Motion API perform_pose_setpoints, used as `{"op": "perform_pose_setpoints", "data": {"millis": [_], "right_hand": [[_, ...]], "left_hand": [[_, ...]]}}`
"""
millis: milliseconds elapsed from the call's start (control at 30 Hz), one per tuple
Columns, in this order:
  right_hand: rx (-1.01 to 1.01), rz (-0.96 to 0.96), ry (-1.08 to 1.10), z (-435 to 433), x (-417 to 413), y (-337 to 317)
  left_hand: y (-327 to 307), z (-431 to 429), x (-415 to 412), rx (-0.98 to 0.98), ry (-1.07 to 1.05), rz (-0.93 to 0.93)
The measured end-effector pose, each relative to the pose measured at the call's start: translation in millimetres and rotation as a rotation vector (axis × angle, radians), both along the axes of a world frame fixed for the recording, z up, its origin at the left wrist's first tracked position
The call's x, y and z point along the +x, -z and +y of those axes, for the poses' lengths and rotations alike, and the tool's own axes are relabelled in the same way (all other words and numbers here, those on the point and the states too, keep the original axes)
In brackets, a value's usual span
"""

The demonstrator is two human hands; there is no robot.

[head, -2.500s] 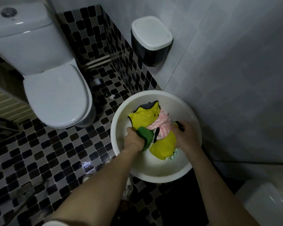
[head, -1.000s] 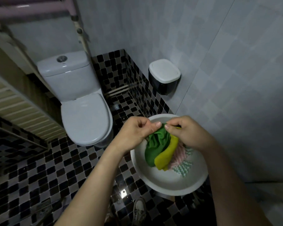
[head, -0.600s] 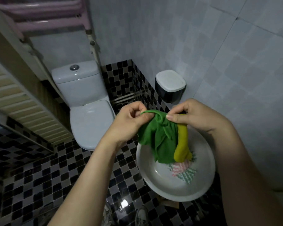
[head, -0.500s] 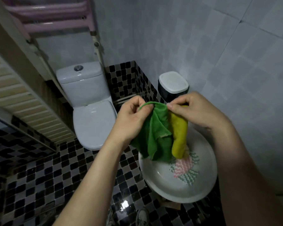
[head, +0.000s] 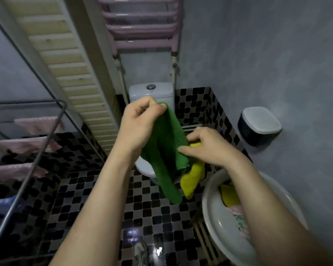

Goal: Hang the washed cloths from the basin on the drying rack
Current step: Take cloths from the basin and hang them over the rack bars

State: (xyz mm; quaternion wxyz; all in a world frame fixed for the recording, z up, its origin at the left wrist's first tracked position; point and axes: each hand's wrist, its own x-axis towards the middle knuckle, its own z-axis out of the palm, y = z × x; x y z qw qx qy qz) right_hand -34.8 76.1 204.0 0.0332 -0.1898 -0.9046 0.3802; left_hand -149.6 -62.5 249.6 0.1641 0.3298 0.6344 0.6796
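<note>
My left hand (head: 140, 123) pinches the top corner of a green cloth (head: 166, 154), which hangs down in front of the toilet. My right hand (head: 204, 145) pinches the green cloth's right edge and also holds a yellow cloth (head: 192, 179) that dangles below it. The white basin (head: 211, 208) sits at the lower right with a yellow cloth and a pink patterned cloth (head: 236, 212) inside, partly hidden by my right forearm. A metal drying rack (head: 37, 156) stands at the left with pink cloths (head: 27, 144) hung over its bars.
A white toilet (head: 151, 92) stands against the back wall under a pink wall rail (head: 142, 27). A black bin with a white lid (head: 259, 125) is mounted on the right wall. A slatted wooden panel (head: 69, 64) leans at the left. The floor is black checkered tile.
Both hands lifted the green and yellow cloths up and left, away from the basin. My left hand rose higher than the right, stretching the green cloth out. The view turned towards the rack.
</note>
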Motion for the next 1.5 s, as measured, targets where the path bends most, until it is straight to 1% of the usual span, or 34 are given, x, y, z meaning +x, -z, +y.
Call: {"op": "perform_pose_setpoints", "data": {"millis": [100,233,300,367,433,467,567,600,633,700,767,800,867,900,967,1033,1133,1200,1267,1333,1400,1467,1500], "right_hand": [[-0.127,-0.047,-0.107,-12.4,-27.9,2.5],[-0.089,-0.091,-0.163,-23.9,-67.7,2.7],[-0.053,-0.068,-0.164,-31.8,-94.3,-1.4],[-0.096,-0.022,-0.128,-42.5,-123.6,-6.1],[-0.207,0.054,-0.079,-49.1,-141.1,-11.9],[-0.235,0.077,-0.076,-55.2,-153.7,-13.7],[-0.128,0.139,-0.079,-78.0,-193.7,-18.8],[-0.101,0.165,-0.076,-82.6,-202.3,-19.2],[-0.087,0.186,-0.083,-90.7,-215.9,-20.8],[-0.076,0.204,-0.094,-102.5,-238.0,-18.9],[-0.114,0.193,-0.073,-105.0,-251.7,-15.3],[-0.186,0.162,-0.069,-107.4,-258.7,-14.9],[-0.417,0.064,-0.091,-116.6,-273.4,-17.3],[-0.541,0.011,-0.089,-122.4,-279.0,-19.6],[-0.726,-0.071,-0.065,-134.4,-290.9,-22.2],[-0.839,-0.157,-0.084,-144.1,-300.4,-20.5],[-0.956,-0.215,-0.224,-160.3,-314.0,-18.1],[-1.036,-0.204,-0.319,-167.8,-320.3,-18.5],[-1.106,-0.199,-0.446,-171.0,-330.4,-20.6],[-1.147,-0.212,-0.573,-175.5,-343.5,-28.7],[-1.127,-0.200,-0.670,-181.9,-356.3,-36.1],[-1.116,-0.186,-0.708,-192.9,-369.0,-46.8],[-1.117,-0.190,-0.739,-198.1,-377.0,-51.7]], "left_hand": [[2.3,-39.4,-38.8,0.055,-0.174,-0.081],[12.9,-81.2,-74.0,0.069,-0.320,-0.121],[20.2,-106.4,-95.1,0.011,-0.387,-0.071],[28.1,-135.8,-118.6,-0.084,-0.453,0.011],[33.8,-157.3,-130.5,-0.171,-0.423,0.018],[35.7,-170.1,-137.5,-0.234,-0.363,0.000],[41.7,-203.0,-159.6,-0.590,-0.083,-0.075],[44.4,-207.9,-162.9,-0.669,-0.009,-0.119],[47.2,-216.1,-169.7,-0.690,0.032,-0.170],[53.1,-228.7,-180.2,-0.583,0.010,-0.270],[60.6,-234.6,-185.0,-0.388,-0.053,-0.332],[65.6,-238.0,-187.9,-0.259,-0.079,-0.393],[71.3,-243.2,-193.6,-0.019,-0.138,-0.559],[72.9,-243.9,-195.7,0.047,-0.170,-0.611],[73.2,-244.2,-200.6,0.059,-0.231,-0.625],[70.6,-242.2,-203.8,0.061,-0.253,-0.604],[64.1,-239.2,-208.6,0.066,-0.226,-0.614],[59.1,-237.8,-209.3,0.024,-0.143,-0.578],[54.6,-239.2,-213.2,0.070,-0.090,-0.597],[50.3,-241.0,-221.8,0.179,-0.132,-0.630],[43.2,-241.7,-230.3,0.274,-0.213,-0.634],[34.9,-241.1,-237.9,0.298,-0.263,-0.601],[29.2,-240.3,-240.2,0.274,-0.302,-0.570]]}}
